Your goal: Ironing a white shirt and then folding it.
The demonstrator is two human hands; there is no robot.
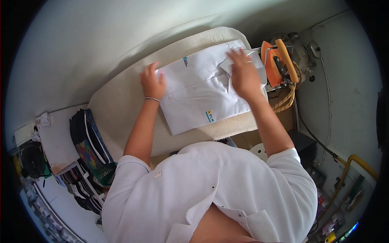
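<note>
A folded white collared shirt lies front up on a padded ironing board, its collar toward the right end. Small logos with writing mark its upper and lower parts. My left hand rests at the shirt's left edge, fingers apart, with a thin band at the wrist. Over the collar is my right hand, slightly blurred and palm down, with a ring on one finger. It covers part of the collar; no grip on the cloth shows.
An orange iron with a yellow handle stands just beyond the board's right end, its braided yellow cord hanging down. Metal fittings sit behind it. Left of the board are a stack of folded cloth and a black fan. A wall runs behind.
</note>
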